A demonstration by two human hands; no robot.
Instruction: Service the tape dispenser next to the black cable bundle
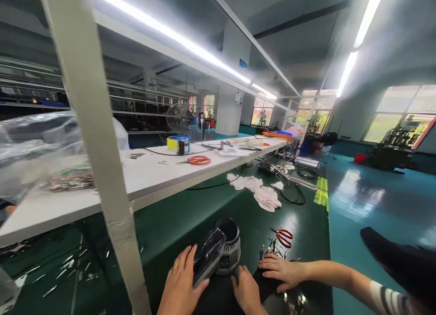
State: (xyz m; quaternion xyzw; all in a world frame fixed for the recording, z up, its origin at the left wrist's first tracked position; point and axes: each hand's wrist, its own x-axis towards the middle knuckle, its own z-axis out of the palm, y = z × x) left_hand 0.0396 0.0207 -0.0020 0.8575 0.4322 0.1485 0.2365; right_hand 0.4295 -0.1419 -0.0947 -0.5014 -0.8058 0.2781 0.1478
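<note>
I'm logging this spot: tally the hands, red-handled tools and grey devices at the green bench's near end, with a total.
Hands (left, right, co-worker's): 3
Red-handled tool: 1
Grey device: 1
Total: 5

Tube light (177,40) above desk (180,215) glares white, haloed. Windows (395,103) beyond desk overexposed. Racks (30,97) behind desk dim. Pale reflections streak floor (352,192) right of desk. Wide-angle stretch slants post (105,169) at desk's left; black shape (398,258) right of desk soft, blurred.
</note>
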